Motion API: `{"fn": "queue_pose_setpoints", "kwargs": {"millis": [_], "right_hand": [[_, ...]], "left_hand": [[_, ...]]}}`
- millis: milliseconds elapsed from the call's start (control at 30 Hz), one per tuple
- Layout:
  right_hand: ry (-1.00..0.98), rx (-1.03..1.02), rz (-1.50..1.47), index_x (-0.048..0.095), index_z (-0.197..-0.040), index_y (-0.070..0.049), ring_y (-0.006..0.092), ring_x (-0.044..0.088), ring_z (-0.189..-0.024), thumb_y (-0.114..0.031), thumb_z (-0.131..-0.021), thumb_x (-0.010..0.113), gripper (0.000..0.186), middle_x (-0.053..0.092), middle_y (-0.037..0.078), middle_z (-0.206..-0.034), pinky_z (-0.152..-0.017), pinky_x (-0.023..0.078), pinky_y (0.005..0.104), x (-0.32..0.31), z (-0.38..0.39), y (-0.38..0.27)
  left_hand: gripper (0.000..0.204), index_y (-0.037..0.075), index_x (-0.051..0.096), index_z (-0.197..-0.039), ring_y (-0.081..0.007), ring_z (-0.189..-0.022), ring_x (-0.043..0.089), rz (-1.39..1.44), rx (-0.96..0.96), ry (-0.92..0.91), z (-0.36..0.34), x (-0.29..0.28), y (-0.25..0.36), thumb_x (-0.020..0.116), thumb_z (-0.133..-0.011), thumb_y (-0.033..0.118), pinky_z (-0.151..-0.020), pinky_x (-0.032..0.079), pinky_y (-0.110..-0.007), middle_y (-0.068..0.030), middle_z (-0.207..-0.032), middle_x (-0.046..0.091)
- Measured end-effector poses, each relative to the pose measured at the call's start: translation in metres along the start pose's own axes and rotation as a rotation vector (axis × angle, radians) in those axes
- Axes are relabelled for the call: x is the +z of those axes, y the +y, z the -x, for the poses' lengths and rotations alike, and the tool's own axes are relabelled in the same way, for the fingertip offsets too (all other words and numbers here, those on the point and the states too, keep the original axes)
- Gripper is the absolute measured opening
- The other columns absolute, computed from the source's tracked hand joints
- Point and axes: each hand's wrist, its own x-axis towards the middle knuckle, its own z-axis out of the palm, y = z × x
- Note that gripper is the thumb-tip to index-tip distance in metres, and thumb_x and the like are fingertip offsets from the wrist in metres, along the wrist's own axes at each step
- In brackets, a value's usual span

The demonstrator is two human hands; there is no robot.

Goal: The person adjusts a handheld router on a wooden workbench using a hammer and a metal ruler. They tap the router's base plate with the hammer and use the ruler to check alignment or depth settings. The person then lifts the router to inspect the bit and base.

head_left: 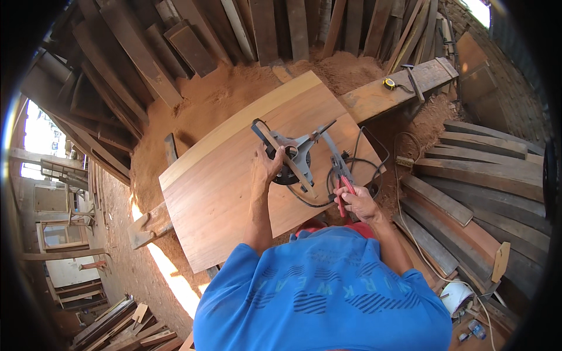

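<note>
A power tool with a grey metal frame [301, 153] and a black round body rests on a broad wooden panel [222, 205]. Along the tool runs a narrow wooden strip [300, 174]. My left hand [269, 165] is closed round the near-left side of the tool, its fingers against the strip and frame. Red-handled pliers [346, 188] are gripped in my right hand [360, 205], pointing away from me. Their jaws are close to the tool's right arm; whether they touch it I cannot tell. A black cord [374, 167] loops over the panel's right side.
The panel lies across a thick beam [404, 88], which carries a yellow tape measure [389, 83] and a clamp [415, 85]. Planks [140, 52] lean at the back over sawdust [199, 111]. Stacked boards [480, 169] fill the right. A pale cable [404, 216] crosses the ground there.
</note>
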Motion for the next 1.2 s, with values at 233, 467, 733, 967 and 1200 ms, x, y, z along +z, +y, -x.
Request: {"fn": "queue_pose_setpoints", "kwargs": {"millis": [233,467,733,967,1200], "right_hand": [[-0.093,0.154,-0.022,0.063,-0.117,0.002,0.02,0.068,-0.088,-0.016,-0.104,0.06,0.022,0.067,0.014,-0.103,-0.068,0.059,0.0346,-0.018,-0.056,-0.01],[-0.159,0.224,0.207,0.063,-0.111,-0.002,0.0181,0.067,-0.077,-0.015,-0.104,0.058,0.016,0.067,0.009,-0.09,-0.06,0.055,0.0318,-0.041,-0.1,-0.014],[0.072,-0.113,1.062,0.068,-0.094,0.006,0.0464,0.068,-0.091,-0.025,-0.097,0.065,0.031,0.07,0.027,-0.089,-0.083,0.053,0.0528,-0.027,-0.156,0.04],[-0.011,-0.075,1.244,0.071,-0.105,0.001,0.0407,0.072,-0.092,-0.03,-0.1,0.065,0.032,0.074,0.023,-0.11,-0.082,0.056,0.0503,-0.012,-0.178,0.016],[-0.319,0.17,-0.432,0.067,-0.119,-0.015,0.0131,0.068,-0.084,-0.019,-0.107,0.062,0.014,0.073,0.002,-0.105,-0.072,0.056,0.031,-0.027,-0.235,-0.032]], "left_hand": [[0.063,0.001,0.063,-0.136,-0.0415,-0.12,0.068,0.123,-0.027,-0.006,-0.007,0.021,0.003,0.068,-0.091,0.046,-0.102,0.051,-0.048,-0.0264,-0.124,0.072],[0.067,0.004,0.061,-0.139,-0.0459,-0.123,0.062,0.14,-0.163,0.035,-0.015,0.025,0.009,0.065,-0.09,0.049,-0.105,0.049,-0.05,-0.031,-0.126,0.067],[0.048,0.005,0.067,-0.124,-0.0426,-0.115,0.064,0.046,-0.159,0.166,-0.004,0.031,0.023,0.066,-0.094,0.043,-0.099,0.05,-0.05,-0.025,-0.113,0.07],[0.049,0.004,0.067,-0.124,-0.0447,-0.111,0.066,0.024,-0.134,0.157,0.001,0.026,0.02,0.065,-0.096,0.044,-0.094,0.051,-0.051,-0.028,-0.114,0.07],[0.053,0.002,0.066,-0.126,-0.043,-0.11,0.066,0.02,-0.136,0.176,-0.003,0.028,0.016,0.07,-0.093,0.043,-0.095,0.052,-0.049,-0.0269,-0.117,0.068]]}}
